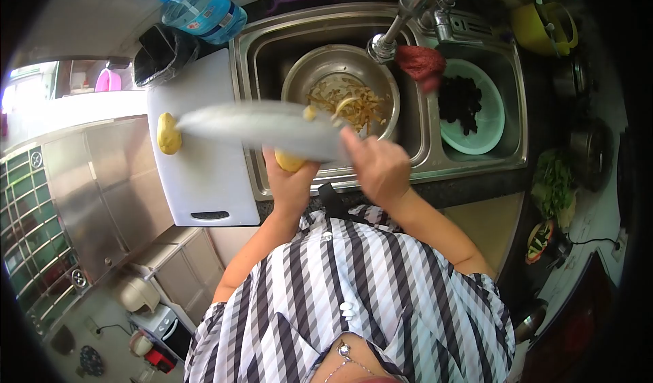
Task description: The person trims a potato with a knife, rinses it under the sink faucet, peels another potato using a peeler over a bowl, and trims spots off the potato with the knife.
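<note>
My right hand [381, 169] grips a large kitchen knife [252, 123], whose broad blade is smeared by motion and points left. Below the blade, my left hand [291, 186] is closed around a yellow potato [290, 160], partly hidden by the knife. A small yellow scrap sits at the blade's upper edge. Just beyond my hands, a metal bowl [292, 84] with brownish-yellow peelings [354, 104] stands in the left sink basin. Another peeled potato [169, 133] lies on the white cutting board [207, 179] at the left, near the knife tip.
A faucet [382, 46] hangs over the double sink [428, 121], with a red cloth [420, 63] beside it. In the right basin, a pale green bowl [493, 121] holds dark pieces. A blue bottle [204, 12] and a black-lined bin [160, 56] stand behind the board. Leafy greens [554, 182] lie far right.
</note>
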Available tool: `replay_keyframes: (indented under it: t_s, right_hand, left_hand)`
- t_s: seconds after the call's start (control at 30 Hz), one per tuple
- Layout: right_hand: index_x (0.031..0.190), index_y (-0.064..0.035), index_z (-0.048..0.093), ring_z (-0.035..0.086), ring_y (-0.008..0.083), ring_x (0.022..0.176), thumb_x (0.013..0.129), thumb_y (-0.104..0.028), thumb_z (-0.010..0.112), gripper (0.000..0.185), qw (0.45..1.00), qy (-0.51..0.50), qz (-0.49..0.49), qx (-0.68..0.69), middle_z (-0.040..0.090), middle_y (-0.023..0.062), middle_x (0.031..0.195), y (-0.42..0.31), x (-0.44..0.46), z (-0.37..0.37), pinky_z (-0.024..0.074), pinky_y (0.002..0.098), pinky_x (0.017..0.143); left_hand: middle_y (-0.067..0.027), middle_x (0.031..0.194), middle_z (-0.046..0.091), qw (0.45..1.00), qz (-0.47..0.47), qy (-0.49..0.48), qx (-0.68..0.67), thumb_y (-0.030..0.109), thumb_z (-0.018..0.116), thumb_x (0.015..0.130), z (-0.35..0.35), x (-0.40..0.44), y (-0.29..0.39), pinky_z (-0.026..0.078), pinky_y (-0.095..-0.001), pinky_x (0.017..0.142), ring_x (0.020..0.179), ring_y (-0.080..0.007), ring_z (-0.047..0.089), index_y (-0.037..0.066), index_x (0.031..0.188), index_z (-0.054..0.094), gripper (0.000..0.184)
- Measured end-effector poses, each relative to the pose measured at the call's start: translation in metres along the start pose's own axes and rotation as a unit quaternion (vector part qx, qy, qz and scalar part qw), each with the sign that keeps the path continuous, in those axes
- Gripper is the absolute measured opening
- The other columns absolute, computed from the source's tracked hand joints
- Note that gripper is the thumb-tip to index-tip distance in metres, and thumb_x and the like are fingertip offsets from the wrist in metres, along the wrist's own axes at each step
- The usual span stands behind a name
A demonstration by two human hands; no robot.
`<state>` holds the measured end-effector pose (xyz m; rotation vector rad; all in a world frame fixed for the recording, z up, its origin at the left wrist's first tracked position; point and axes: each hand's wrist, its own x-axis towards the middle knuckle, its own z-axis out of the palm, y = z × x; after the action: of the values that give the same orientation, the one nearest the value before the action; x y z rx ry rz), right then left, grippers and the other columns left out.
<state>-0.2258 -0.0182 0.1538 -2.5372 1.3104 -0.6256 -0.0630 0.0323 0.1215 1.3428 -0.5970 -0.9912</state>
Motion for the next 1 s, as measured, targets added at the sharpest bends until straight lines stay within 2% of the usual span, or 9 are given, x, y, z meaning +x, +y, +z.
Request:
replay_keyframes:
  t_s: [0.13, 0.17, 0.27, 0.33, 0.47, 0.63, 0.77, 0.93, 1.0]
  right_hand:
    - [0.114, -0.0108, 0.061, 0.065, 0.029, 0.071, 0.082, -0.018, 0.064, 0.033, 0.987, 0.047, 0.127, 0.086, 0.066, 0.0128, 0.085, 0.053, 0.014, 0.007, 0.0501, 0.0332, 0.06]
    - [0.112, -0.0056, 0.06, 0.066, 0.0237, 0.072, 0.082, -0.016, 0.064, 0.032, 0.956, -0.046, 0.247, 0.154, 0.067, 0.0139, 0.085, 0.057, 0.014, 0.002, 0.0505, 0.0295, 0.064]
    - [0.112, -0.001, 0.059, 0.065, 0.0196, 0.065, 0.082, -0.02, 0.066, 0.036, 0.864, -0.116, 0.35, 0.343, 0.067, 0.0134, 0.075, 0.054, 0.01, 0.003, 0.0478, 0.0309, 0.06]
    - [0.111, 0.0015, 0.058, 0.064, 0.015, 0.067, 0.083, -0.02, 0.066, 0.036, 0.884, -0.072, 0.308, 0.344, 0.067, 0.0142, 0.076, 0.036, 0.005, 0.009, 0.0477, 0.0294, 0.06]
    - [0.11, -0.0069, 0.062, 0.064, 0.0269, 0.065, 0.08, -0.015, 0.067, 0.031, 0.966, -0.044, 0.101, 0.233, 0.066, 0.013, 0.081, -0.003, 0.012, -0.009, 0.0502, 0.0341, 0.059]
    - [0.114, -0.0141, 0.061, 0.056, 0.0248, 0.056, 0.075, -0.013, 0.068, 0.039, 0.993, -0.052, -0.032, 0.102, 0.053, 0.0063, 0.067, -0.011, 0.012, -0.004, 0.0444, 0.0371, 0.049]
    - [0.111, -0.0171, 0.061, 0.059, 0.0271, 0.059, 0.078, -0.018, 0.066, 0.033, 0.998, -0.044, -0.002, 0.049, 0.054, 0.007, 0.068, 0.007, 0.009, 0.013, 0.0466, 0.0385, 0.052]
    - [0.104, -0.0091, 0.063, 0.064, 0.0295, 0.068, 0.082, -0.028, 0.061, 0.029, 0.93, -0.154, 0.281, 0.179, 0.066, 0.0117, 0.074, 0.053, 0.004, 0.043, 0.0482, 0.0389, 0.061]
    - [0.106, -0.0089, 0.063, 0.062, 0.0262, 0.062, 0.081, -0.027, 0.062, 0.031, 0.914, -0.15, 0.294, 0.237, 0.064, 0.01, 0.069, 0.049, 0.006, 0.046, 0.046, 0.0352, 0.058]
  left_hand:
    - [-0.0129, 0.111, 0.055, 0.968, -0.159, -0.078, -0.179, 0.01, 0.07, 0.076, -0.003, 0.006, 0.031, 0.051, -0.0348, 0.077, 0.098, -0.0217, 0.058, 0.005, 0.124, 0.04, 0.057]
    - [-0.0134, 0.112, 0.055, 0.935, -0.208, -0.107, -0.267, 0.013, 0.069, 0.078, -0.01, 0.012, 0.027, 0.052, -0.0352, 0.076, 0.099, -0.0227, 0.058, 0.006, 0.125, 0.041, 0.055]
    - [-0.0148, 0.115, 0.055, 0.873, -0.274, -0.126, -0.384, 0.022, 0.065, 0.081, -0.024, 0.017, 0.028, 0.052, -0.0358, 0.072, 0.099, -0.0258, 0.058, 0.006, 0.127, 0.042, 0.054]
    - [-0.0144, 0.115, 0.055, 0.879, -0.273, -0.129, -0.37, 0.021, 0.065, 0.081, -0.029, 0.016, 0.023, 0.052, -0.0362, 0.072, 0.099, -0.0256, 0.057, 0.006, 0.127, 0.042, 0.054]
    - [-0.0107, 0.114, 0.053, 0.951, -0.186, -0.111, -0.221, 0.012, 0.062, 0.085, -0.022, 0.013, 0.01, 0.052, -0.0351, 0.073, 0.101, -0.0229, 0.056, 0.007, 0.129, 0.036, 0.051]
    - [-0.0079, 0.112, 0.055, 0.932, -0.206, -0.116, -0.275, 0.004, 0.055, 0.088, -0.022, 0.014, -0.001, 0.053, -0.0343, 0.072, 0.099, -0.0201, 0.057, 0.008, 0.124, 0.04, 0.04]
    - [-0.0113, 0.111, 0.056, 0.894, -0.245, -0.131, -0.353, 0.016, 0.059, 0.087, -0.021, 0.01, 0.007, 0.052, -0.0365, 0.072, 0.097, -0.0229, 0.058, 0.007, 0.121, 0.045, 0.037]
    - [-0.0207, 0.126, 0.05, 0.811, -0.286, -0.154, -0.486, 0.041, 0.053, 0.09, -0.032, 0.011, 0.021, 0.052, -0.0406, 0.08, 0.108, -0.0304, 0.056, 0.006, 0.129, 0.044, 0.053]
    - [-0.0234, 0.133, 0.044, 0.791, -0.265, -0.178, -0.521, 0.045, 0.046, 0.093, -0.045, 0.014, 0.018, 0.051, -0.0425, 0.085, 0.115, -0.0336, 0.052, 0.006, 0.133, 0.042, 0.056]
